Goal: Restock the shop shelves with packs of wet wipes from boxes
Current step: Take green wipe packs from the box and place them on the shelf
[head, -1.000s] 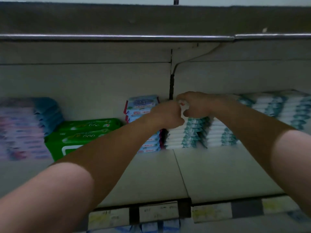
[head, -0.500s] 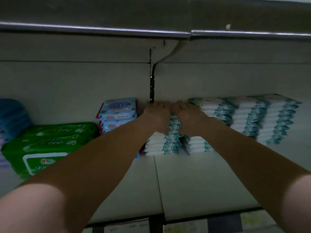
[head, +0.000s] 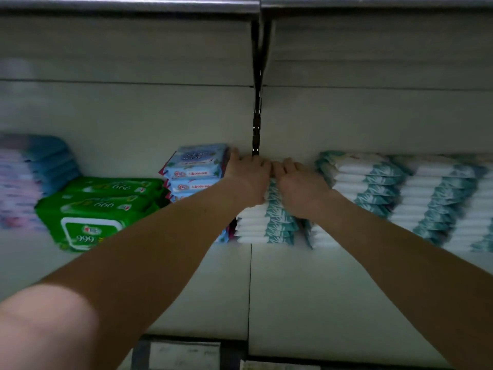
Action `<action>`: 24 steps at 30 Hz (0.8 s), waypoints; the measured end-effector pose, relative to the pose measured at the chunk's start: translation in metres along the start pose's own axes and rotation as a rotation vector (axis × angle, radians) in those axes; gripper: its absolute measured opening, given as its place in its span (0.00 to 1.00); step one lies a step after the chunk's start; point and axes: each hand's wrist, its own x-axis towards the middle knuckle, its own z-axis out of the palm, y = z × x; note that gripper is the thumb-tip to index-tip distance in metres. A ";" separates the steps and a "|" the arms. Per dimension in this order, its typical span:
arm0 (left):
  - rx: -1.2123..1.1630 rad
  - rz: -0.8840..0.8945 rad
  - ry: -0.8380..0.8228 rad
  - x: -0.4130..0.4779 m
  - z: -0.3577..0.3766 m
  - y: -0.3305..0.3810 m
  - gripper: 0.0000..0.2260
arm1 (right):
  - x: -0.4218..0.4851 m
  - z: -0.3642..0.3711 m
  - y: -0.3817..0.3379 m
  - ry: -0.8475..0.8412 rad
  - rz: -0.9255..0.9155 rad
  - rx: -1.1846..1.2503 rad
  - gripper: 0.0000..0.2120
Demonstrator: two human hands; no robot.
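Head view looks along two bare forearms into a pale shelf (head: 306,303). The left grip (head: 248,180), a bare hand, lies palm down on top of a stack of white-and-teal wipes packs (head: 266,222). This stack stands at the back of the shelf, right below the dark upright slot (head: 256,124) in the back wall. The right grip (head: 296,188) lies just beside the left one, and they touch at the fingers. It covers the right part of the same stack top. The fingers of both grips reach forward toward the back wall. Their tips are hidden, so I cannot tell if they hook over a pack or only press on it.

Just left of this stack stands a pile of blue packs (head: 197,169), and the left grip touches its top corner. Further left lie green packs (head: 101,206), and at the far left are blurred pink and blue packs (head: 26,177). To the right more white-and-teal stacks (head: 368,182) stand in a row against the back wall. A metal rail (head: 128,4) runs across the top. A paper price label (head: 184,355) sits on the front edge of the shelf.
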 end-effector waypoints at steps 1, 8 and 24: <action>-0.008 0.008 -0.001 0.001 -0.001 0.002 0.34 | -0.004 -0.004 0.003 -0.010 0.001 -0.012 0.25; -0.066 0.050 -0.040 0.003 -0.001 -0.005 0.44 | -0.029 -0.036 -0.004 -0.398 -0.141 0.434 0.17; -0.234 0.116 -0.022 -0.005 -0.006 0.000 0.42 | -0.017 0.026 -0.027 -0.837 -0.147 0.451 0.19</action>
